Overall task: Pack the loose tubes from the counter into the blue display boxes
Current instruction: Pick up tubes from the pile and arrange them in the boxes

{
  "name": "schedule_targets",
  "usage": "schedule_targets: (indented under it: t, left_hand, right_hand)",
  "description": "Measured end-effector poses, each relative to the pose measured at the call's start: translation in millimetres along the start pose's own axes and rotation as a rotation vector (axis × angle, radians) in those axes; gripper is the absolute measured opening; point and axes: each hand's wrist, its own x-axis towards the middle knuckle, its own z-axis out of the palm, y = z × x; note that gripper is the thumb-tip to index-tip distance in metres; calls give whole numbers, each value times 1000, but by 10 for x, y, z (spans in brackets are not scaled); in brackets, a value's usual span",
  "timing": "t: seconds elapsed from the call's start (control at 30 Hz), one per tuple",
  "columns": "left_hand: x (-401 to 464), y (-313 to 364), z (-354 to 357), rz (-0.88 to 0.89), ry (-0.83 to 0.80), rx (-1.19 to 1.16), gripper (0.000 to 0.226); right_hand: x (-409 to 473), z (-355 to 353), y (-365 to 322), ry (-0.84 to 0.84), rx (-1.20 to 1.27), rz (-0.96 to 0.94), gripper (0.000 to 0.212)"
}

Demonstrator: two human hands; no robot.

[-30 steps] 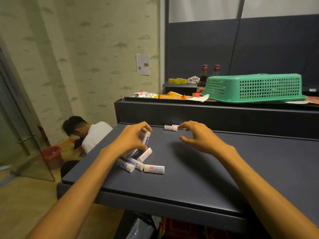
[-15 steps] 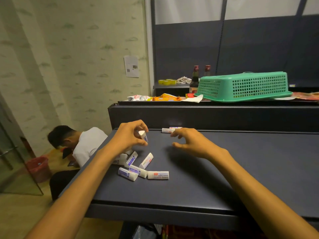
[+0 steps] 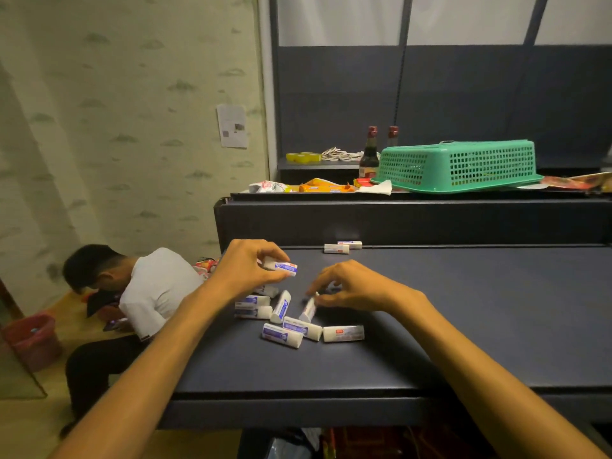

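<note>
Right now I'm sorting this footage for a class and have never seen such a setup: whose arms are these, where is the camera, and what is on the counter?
There is no machine here. The one view comes from a wide-angle camera worn on a person's head, looking forward and down, so the two bare arms are that person's own.

The left hand holds a small white tube with a blue label lifted above the dark grey counter. The right hand pinches the end of another white tube whose other end rests on the counter.

A loose cluster of similar white tubes lies between the hands, and two more tubes lie at the back edge. On the raised ledge behind sits an upturned green plastic basket. No blue display boxes are in view.
</note>
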Motion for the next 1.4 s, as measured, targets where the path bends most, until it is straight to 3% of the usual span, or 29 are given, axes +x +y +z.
schedule_targets:
  t: [0.17,0.37,0.67,0.9,1.03,1.4]
  left_hand:
    - [16,-116,47,15,14,-56,19]
    - [107,-75,120,94,29,-45,19]
    - [277,-39,160,128,10,53,31]
    - [306,34,205,137,23,62,31]
    - [317,59,194,150,41,77,30]
    - [364,202,357,249,36,59,26]
  right_hand:
    - [-51,-15,72,50,44,90,21]
    - [-57,-32,140,90,29,120,34]
    - [0,-81,305,181,23,129,23]
    - [-25,-175,308,237,78,129,42]
    - [-53,-216,381,315,86,179,30]
    - [-458,-301,440,542,590,276,24]
